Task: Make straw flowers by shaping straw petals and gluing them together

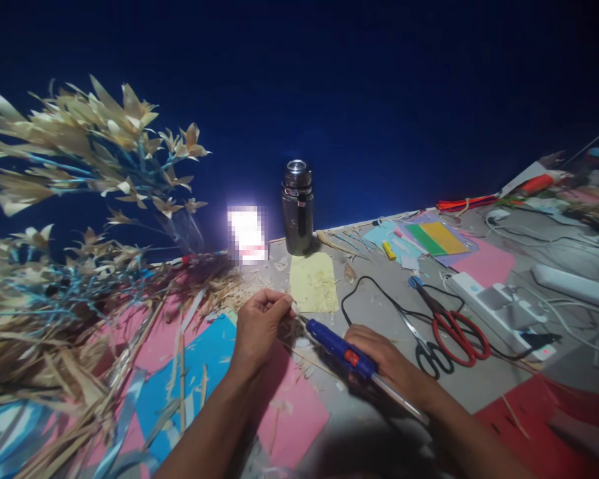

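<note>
My right hand (374, 352) is wrapped round a blue glue gun (332, 339) with an orange-red mark on its side. A clear glue stick (399, 398) sticks out of its back end. The gun's nozzle points up and left, close to my left fingertips. Thumb and fingers of my left hand (264, 322) are pinched together on a small whitish piece (294, 307), too small and hidden to name. Below both hands lie a pink sheet (299, 426) and thin scraps. A yellow sheet (313, 283) with glue-like marks lies just beyond the nozzle.
A steel flask (297, 213) stands at the back beside a bright blurred patch. Dried-leaf flowers (130, 153) on blue stems rise at left, above husk strips (74, 372). To the right lie red-handled scissors (459, 338), black-handled scissors (432, 356), a power strip (499, 313) and cords.
</note>
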The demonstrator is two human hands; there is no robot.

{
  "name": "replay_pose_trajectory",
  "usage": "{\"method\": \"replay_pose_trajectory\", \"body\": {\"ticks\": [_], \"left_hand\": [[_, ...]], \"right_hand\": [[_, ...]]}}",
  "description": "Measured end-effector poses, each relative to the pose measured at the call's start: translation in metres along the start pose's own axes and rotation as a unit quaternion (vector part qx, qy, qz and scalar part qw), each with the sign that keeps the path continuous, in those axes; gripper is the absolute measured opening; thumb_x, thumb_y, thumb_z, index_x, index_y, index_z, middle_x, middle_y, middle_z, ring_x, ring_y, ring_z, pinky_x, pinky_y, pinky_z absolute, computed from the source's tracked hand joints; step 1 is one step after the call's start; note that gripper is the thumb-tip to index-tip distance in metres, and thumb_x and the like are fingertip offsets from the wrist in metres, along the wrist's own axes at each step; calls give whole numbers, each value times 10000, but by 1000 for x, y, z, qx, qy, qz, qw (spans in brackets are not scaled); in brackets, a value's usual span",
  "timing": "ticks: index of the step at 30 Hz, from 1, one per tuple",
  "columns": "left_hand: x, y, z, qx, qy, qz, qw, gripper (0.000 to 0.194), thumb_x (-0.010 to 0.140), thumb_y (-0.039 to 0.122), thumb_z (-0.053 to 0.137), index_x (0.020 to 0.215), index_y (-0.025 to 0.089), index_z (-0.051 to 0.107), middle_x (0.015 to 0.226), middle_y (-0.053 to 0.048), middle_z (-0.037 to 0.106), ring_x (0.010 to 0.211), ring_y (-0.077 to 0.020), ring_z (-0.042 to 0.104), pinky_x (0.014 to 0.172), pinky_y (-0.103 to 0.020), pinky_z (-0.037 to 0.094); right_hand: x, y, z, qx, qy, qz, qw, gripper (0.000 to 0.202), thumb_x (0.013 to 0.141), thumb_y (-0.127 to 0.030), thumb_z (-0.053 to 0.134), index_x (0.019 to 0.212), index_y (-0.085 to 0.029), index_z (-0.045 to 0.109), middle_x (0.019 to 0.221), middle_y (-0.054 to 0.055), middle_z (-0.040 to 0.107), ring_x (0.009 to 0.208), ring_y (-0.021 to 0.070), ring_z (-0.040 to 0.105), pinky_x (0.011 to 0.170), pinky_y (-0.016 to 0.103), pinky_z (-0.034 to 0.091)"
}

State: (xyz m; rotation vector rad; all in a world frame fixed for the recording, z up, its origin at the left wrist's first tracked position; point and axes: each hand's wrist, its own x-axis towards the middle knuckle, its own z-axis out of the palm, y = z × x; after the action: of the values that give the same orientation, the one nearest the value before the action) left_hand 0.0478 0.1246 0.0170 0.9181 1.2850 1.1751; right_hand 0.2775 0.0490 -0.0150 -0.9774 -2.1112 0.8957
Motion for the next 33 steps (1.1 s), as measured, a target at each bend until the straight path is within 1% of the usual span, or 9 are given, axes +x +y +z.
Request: {"method": "replay_pose_trajectory", "body": {"ticks": [7,12,20,22,24,26,28,30,33], "left_hand": [[2,-4,-1,-17,0,-7,1000,237,623,325,836,666,157,675,534,-11,680,462,-101,534,479,-204,375],[1,2,-2,-56,0,-19,998,256,605,324,844,648,166,647,520,25,646,480,-90,554,514,-193,410],[-17,11,0,-51,-46,-33,997,258,622,334,858,699,156,687,547,11,671,512,-104,577,553,-216,445],[-23,10,0,-15,-42,-5,999,230,666,334,836,725,161,697,563,9,680,528,-111,582,561,-224,445],[-28,8,0,22,-37,32,999,199,704,327,817,739,169,701,592,11,686,568,-124,601,591,-236,461],[-34,5,1,52,-39,74,995,173,739,322,799,753,178,704,626,13,691,613,-137,617,621,-247,472],[-39,3,3,79,-50,112,989,150,773,317,775,753,186,703,642,15,686,631,-145,616,632,-257,472],[-45,1,3,104,-53,142,983,136,803,311,747,751,192,704,660,12,689,645,-153,617,643,-268,472],[-52,-1,1,139,-41,176,974,121,828,296,721,756,200,710,691,9,699,675,-162,628,656,-271,470]], "right_hand": [[-3,0,0,5,2,12,1000,210,1008,-372,520,874,-210,523,849,38,556,798,208,513,745,319,396],[-5,2,-7,-92,-38,30,995,115,972,-252,480,968,-194,579,900,71,606,836,238,531,800,370,417],[-10,31,-25,-290,-59,159,942,416,841,-205,649,1252,-146,664,1173,165,640,1093,327,553,981,480,423],[-8,26,-27,-268,-42,142,952,516,784,-153,668,1300,-184,666,1315,168,606,1193,339,537,1029,491,408],[-2,12,-26,-209,16,111,971,421,809,-145,651,1221,-203,715,1312,148,627,1203,317,557,1037,468,415],[11,-5,-22,-109,92,98,985,172,903,-199,604,979,-187,758,1034,101,704,1009,250,629,924,391,469],[26,-21,-15,0,136,128,982,174,931,-258,607,846,-181,738,841,51,680,800,191,623,757,318,474],[41,-33,-9,69,138,148,977,183,899,-303,649,799,-171,729,753,17,646,672,151,563,632,275,420],[55,-43,-1,93,132,158,974,187,845,-329,693,763,-163,721,699,-6,613,638,130,508,591,254,362]]}}
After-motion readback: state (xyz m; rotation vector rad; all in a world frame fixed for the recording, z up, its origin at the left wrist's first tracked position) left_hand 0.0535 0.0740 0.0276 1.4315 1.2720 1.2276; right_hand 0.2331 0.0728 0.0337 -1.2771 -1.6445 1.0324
